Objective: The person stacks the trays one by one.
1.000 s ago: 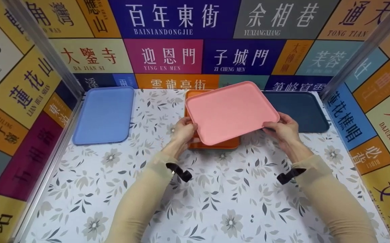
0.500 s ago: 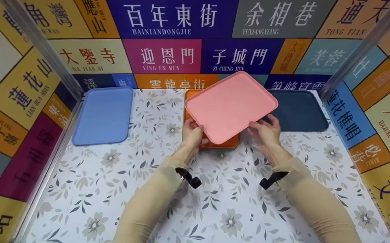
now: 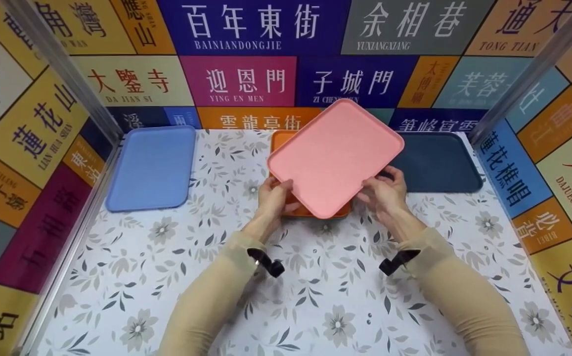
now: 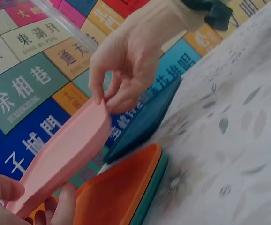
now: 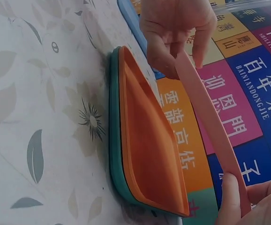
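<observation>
Both hands hold a pink tray up in the air, turned at a slant in the head view. My left hand pinches its left edge, thumb on top and fingers beneath. On the opposite side my right hand grips the lower right edge the same way. Below the pink tray lies an orange tray, mostly covered in the head view. It is stacked on a green tray, whose rim shows in both wrist views.
A light blue tray lies at the far left of the flowered tabletop. At the back right is a dark blue tray. Walls with coloured street-name panels enclose the table at the back and sides.
The pink tray has turned counterclockwise in the head view. My right hand has shifted left along its edge, uncovering more of the dark blue tray.
</observation>
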A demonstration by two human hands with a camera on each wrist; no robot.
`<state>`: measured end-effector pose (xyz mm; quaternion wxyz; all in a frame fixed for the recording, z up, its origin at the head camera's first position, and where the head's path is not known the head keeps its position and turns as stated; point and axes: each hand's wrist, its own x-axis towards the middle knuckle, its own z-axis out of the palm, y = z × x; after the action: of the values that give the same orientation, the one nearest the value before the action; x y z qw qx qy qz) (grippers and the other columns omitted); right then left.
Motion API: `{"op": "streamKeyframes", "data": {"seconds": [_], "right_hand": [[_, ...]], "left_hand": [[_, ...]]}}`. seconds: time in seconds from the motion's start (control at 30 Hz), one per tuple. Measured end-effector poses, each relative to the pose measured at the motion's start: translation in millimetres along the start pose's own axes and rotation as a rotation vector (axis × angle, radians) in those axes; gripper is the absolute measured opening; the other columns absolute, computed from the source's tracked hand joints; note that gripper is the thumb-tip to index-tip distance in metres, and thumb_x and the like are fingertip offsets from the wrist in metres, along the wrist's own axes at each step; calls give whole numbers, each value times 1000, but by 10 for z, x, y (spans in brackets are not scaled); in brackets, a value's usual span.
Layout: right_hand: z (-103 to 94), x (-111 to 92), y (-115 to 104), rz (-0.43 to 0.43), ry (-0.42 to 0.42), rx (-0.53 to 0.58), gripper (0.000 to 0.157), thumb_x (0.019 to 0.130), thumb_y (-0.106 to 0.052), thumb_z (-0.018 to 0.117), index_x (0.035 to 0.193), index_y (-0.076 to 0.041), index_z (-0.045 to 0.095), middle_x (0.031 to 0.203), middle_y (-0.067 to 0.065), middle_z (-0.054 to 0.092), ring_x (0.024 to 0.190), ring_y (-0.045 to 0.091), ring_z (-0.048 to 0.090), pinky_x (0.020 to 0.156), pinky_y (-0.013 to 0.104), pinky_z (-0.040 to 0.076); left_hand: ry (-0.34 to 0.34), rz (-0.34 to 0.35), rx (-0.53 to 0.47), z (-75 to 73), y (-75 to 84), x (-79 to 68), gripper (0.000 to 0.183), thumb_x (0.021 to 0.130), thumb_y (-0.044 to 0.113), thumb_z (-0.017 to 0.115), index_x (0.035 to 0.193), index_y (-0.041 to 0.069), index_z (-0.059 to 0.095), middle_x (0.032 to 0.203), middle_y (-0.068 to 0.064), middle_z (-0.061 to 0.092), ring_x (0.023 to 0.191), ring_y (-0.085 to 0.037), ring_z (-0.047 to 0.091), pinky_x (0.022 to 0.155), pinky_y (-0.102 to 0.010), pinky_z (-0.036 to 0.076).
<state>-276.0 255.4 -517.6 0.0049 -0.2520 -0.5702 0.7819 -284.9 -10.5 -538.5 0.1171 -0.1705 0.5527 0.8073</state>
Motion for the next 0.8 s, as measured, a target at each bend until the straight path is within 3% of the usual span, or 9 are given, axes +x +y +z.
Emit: {"op": "streamKeyframes", "data": {"seconds": [0.13,0.27,0.37,0.57,0.8], "right_hand": [[-48,-15,-19,-19,-59,-57,68,97,9,69,150,-22,40,117,3,56,81,13,76,74,30,71],[-88,-25,-26,-22,-143,-106,65,98,10,68,148,-21,41,113,3,58,83,14,78,74,31,71],[-99,-24,-35,0,-205,-145,64,98,10,68,147,-22,43,111,2,63,85,14,79,73,32,71],[-96,18,-84,33,-309,-217,60,100,9,66,148,-21,45,106,-1,69,87,14,78,75,33,71],[-95,119,-162,49,-385,-269,62,100,11,65,151,-18,46,106,0,69,84,13,77,70,31,71]], "left_hand": [[-41,-35,81,-205,200,124,58,109,29,71,159,5,53,132,-17,71,96,-23,77,79,-33,70],[-122,-99,269,-391,445,259,66,108,39,73,159,1,54,127,-16,73,93,-22,76,79,-32,69],[-199,-128,395,-472,612,334,58,109,40,71,151,1,64,123,-15,75,94,-21,77,82,-34,69],[-239,-115,558,-466,871,412,38,110,38,67,136,12,77,127,-6,75,104,-19,74,87,-33,64],[-242,-76,656,-399,992,453,41,110,27,66,147,14,70,133,-7,74,112,-21,75,83,-35,66]]}}
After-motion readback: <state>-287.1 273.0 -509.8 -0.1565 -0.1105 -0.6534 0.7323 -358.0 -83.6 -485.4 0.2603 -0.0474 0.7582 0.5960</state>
